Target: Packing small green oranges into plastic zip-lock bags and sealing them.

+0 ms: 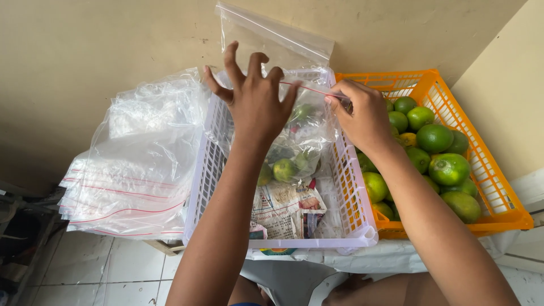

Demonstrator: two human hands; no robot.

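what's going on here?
A person is handling a clear zip bag with green citrus fruit inside, held over a white basket. The right hand pinches the bag's red seal strip; the left hand rests on the bag with fingers spread. An orange crate of more fruit sits alongside, and empty bags are stacked opposite.

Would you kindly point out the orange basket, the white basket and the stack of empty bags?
orange basket (pixel 492 164), head view, right wall.
white basket (pixel 354 198), head view, right wall.
stack of empty bags (pixel 136 164), head view, top bag.
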